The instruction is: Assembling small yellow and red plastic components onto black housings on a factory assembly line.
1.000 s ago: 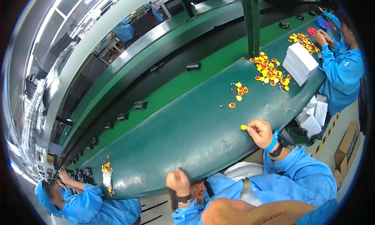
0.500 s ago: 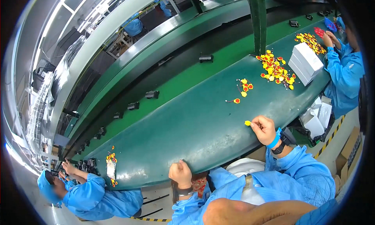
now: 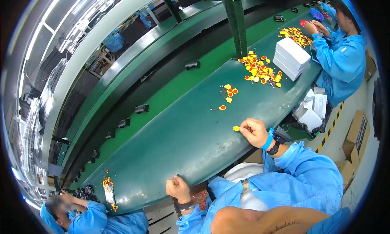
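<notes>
My right hand (image 3: 254, 132), with a blue band and a dark strap at the wrist, pinches a small yellow piece (image 3: 236, 128) above the green work surface (image 3: 174, 152). My left hand (image 3: 178, 187) is closed near the surface's front edge; anything inside its fingers is hidden. Beyond my right hand lie a few loose yellow-and-red pieces with thin dark wires (image 3: 229, 92). A larger heap of such pieces (image 3: 260, 69) is farther to the right.
White boxes (image 3: 290, 57) stand beside the heap, near a co-worker in blue (image 3: 341, 63). Another co-worker (image 3: 93, 217) sits at the left by scattered pieces (image 3: 108, 189). Black parts (image 3: 192, 65) lie on the green belt behind a green post (image 3: 235, 29). Cartons (image 3: 355, 132) stand at right.
The whole view has turned, so the surface and piles appear farther left. My right hand keeps its pinch on the yellow piece; my left hand stays closed. The right co-worker's head now shows.
</notes>
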A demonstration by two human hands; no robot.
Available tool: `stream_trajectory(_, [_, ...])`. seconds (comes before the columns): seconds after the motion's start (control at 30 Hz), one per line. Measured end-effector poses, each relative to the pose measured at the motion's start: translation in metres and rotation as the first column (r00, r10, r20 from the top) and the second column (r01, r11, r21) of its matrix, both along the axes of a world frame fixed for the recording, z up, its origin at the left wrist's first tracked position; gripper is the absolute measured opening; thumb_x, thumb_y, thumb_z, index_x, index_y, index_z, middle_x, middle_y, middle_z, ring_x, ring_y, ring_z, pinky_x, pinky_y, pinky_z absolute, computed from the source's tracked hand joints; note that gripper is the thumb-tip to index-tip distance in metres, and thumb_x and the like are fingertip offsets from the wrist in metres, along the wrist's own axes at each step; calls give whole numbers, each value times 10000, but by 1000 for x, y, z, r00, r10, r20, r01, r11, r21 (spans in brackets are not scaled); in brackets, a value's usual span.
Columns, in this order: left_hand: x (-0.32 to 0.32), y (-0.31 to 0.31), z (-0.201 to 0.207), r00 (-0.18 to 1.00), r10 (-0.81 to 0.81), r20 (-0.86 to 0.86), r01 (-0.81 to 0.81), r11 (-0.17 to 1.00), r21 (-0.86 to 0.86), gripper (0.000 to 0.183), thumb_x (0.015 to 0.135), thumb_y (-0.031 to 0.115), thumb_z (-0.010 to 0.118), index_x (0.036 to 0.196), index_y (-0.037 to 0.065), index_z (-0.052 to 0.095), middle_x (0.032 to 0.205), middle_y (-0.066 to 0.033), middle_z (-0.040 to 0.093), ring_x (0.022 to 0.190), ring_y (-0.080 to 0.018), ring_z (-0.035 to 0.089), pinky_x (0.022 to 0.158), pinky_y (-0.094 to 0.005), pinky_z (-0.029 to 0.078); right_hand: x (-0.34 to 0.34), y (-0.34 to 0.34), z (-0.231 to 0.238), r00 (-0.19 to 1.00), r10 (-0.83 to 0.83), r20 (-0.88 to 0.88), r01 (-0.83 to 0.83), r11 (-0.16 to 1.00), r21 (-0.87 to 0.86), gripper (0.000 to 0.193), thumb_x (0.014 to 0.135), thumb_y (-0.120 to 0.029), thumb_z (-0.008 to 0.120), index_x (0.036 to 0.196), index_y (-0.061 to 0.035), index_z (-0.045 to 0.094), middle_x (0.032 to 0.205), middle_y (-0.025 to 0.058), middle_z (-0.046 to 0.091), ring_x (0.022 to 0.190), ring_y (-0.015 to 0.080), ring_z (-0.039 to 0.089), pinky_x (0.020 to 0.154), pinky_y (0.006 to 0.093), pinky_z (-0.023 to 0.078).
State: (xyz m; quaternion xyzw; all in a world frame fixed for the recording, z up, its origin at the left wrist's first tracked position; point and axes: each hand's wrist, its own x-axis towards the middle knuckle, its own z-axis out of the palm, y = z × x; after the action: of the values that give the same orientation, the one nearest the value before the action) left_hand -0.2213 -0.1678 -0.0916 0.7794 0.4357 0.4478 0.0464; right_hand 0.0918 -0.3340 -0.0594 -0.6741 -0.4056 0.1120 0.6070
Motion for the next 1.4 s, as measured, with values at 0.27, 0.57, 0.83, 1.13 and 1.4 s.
stream_trajectory(0.27, [-1,-4,-1,999,54,6,-53,995,-90,339,779,18,630,566,56,370,528,-94,409,477,-294,407,454,-393,302,-1,-1,1,1000,1,18,-1,1000,-7,49,824,-33,623,792,-13,592,656,60,551,522,128,508,484,270,391])
stream_trajectory(0.57, [-5,0,-8,998,69,-10,-69,996,-56,352,775,43,635,546,59,368,527,-92,413,467,-297,410,451,-398,302,-1,0,0,999,11,46,-10,1000,-24,48,818,-31,627,788,-12,595,671,66,553,521,133,505,482,274,387])
stream_trajectory(0.83, [-5,3,-9,999,24,22,-24,1000,7,364,792,41,640,568,59,353,501,-73,372,427,-229,344,425,-363,271,-1,1,0,1000,12,-9,-13,999,-36,60,829,-38,624,785,-13,592,668,52,550,537,110,506,486,265,387])
stream_trajectory(1.13, [-3,-2,-1,998,57,6,-57,996,-71,341,784,53,630,558,65,376,513,-93,399,469,-297,409,445,-398,294,-2,2,-1,1000,-1,22,2,1000,-28,62,829,-34,623,781,-12,591,660,50,545,522,102,494,474,262,377])
stream_trajectory(1.4, [-18,32,54,902,-111,418,415,495,-763,244,846,128,661,683,77,487,552,-8,520,478,-113,498,468,-250,393,2,1,-4,999,-3,35,5,999,-40,64,823,-40,632,779,-11,597,647,60,542,518,118,493,475,269,378])
